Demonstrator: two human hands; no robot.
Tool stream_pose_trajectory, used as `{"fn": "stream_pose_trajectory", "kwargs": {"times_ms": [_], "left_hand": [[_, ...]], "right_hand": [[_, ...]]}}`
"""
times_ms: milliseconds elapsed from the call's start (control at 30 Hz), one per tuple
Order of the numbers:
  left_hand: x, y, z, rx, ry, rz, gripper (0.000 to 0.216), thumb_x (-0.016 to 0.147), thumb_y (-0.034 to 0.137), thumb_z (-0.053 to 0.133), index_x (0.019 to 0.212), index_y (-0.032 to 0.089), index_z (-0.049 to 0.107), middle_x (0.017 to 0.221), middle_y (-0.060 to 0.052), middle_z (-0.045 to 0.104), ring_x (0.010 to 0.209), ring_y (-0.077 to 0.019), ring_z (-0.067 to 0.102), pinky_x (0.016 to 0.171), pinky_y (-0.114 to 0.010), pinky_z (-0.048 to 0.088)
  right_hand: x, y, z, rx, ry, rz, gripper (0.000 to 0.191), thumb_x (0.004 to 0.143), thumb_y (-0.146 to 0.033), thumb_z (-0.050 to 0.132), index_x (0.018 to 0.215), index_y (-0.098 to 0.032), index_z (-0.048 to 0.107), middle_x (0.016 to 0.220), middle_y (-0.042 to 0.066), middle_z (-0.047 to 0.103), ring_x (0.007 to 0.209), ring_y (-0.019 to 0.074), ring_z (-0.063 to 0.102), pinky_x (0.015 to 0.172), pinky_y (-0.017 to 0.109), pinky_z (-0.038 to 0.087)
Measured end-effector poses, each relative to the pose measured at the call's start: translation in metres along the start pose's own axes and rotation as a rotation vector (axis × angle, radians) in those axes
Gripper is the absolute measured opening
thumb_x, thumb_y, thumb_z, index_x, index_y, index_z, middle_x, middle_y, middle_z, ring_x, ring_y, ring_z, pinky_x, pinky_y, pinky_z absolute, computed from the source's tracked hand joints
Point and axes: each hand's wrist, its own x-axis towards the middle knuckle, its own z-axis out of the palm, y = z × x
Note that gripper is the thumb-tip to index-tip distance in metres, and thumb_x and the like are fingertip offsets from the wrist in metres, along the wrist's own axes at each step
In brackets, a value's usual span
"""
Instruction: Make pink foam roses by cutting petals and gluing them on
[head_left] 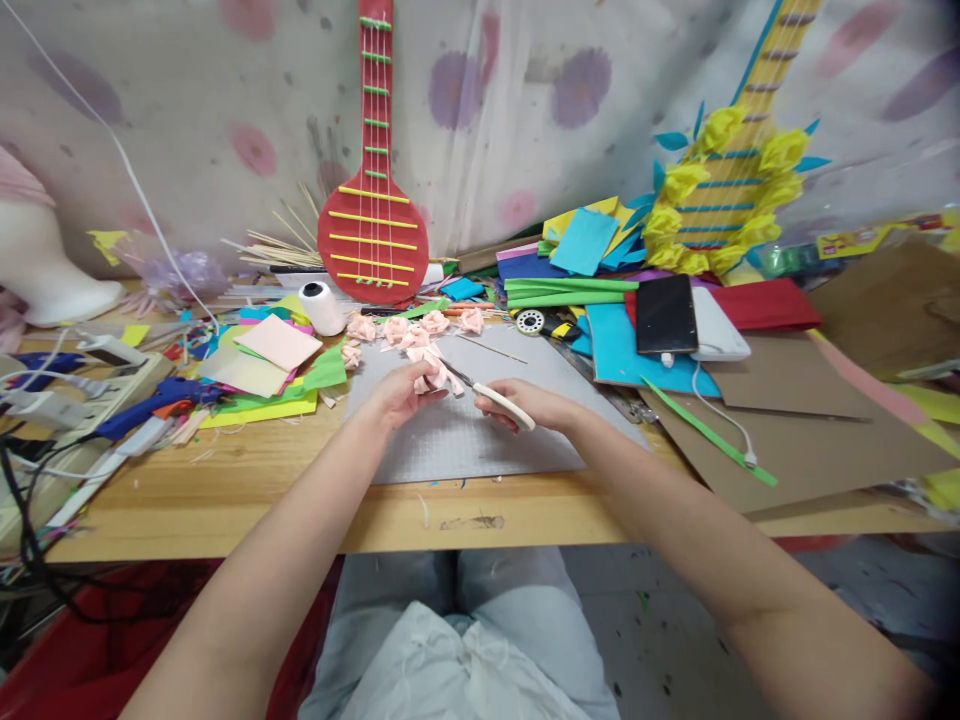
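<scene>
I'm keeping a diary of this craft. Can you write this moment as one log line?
left hand: holds pink paper flower | right hand: holds scissors at flower | under: grey mat

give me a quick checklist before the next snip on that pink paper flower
1. Left hand grips the pink paper flower: ok.
2. Right hand holds the scissors: ok.
3. Blades point at the flower: ok.
4. Left fingers clear of the blades: cannot tell, too small.
5. Work is over the grey mat: ok.
6. Finished pink flowers lie apart at the mat's far edge: ok.
</scene>
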Motion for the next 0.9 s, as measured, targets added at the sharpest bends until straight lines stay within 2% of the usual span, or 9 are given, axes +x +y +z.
{"fn": "stream_pose_trajectory", "kwargs": {"times_ms": [167,333,567,900], "left_hand": [[-0.003,-0.002,-0.001,0.043,-0.001,-0.005,0.011,0.056,0.011,0.059,0.066,0.013,0.057,0.060,0.000,0.057,0.056,-0.0093,0.053,0.061,-0.027,0.053],[-0.007,-0.001,0.005,0.105,-0.028,0.008,0.009,0.055,0.012,0.060,0.064,0.012,0.059,0.064,-0.003,0.061,0.063,-0.0120,0.057,0.061,-0.027,0.052],[-0.011,0.002,0.009,0.141,0.003,0.005,0.012,0.051,0.013,0.061,0.064,0.012,0.060,0.063,-0.001,0.060,0.062,-0.0113,0.055,0.061,-0.027,0.052],[-0.014,0.007,0.010,0.161,0.038,-0.001,0.011,0.051,0.012,0.061,0.062,0.012,0.058,0.061,-0.001,0.057,0.060,-0.0112,0.052,0.060,-0.029,0.051]], "right_hand": [[-0.003,0.004,-0.001,-0.083,-0.058,-0.087,0.046,0.072,-0.061,0.051,0.061,-0.018,0.040,0.045,-0.005,0.044,0.042,0.0061,0.039,0.042,0.020,0.031],[-0.004,-0.001,-0.001,-0.082,-0.095,-0.059,0.046,0.073,-0.063,0.048,0.066,-0.018,0.041,0.049,-0.005,0.044,0.045,0.0069,0.040,0.043,0.020,0.032],[-0.002,-0.003,0.002,-0.132,-0.060,-0.077,0.050,0.074,-0.067,0.043,0.068,-0.018,0.041,0.050,-0.004,0.045,0.046,0.0073,0.041,0.045,0.021,0.034],[0.004,0.000,0.006,-0.020,-0.037,-0.071,0.055,0.066,-0.072,0.048,0.070,-0.017,0.044,0.049,-0.005,0.043,0.043,0.0071,0.040,0.042,0.021,0.033]]}}
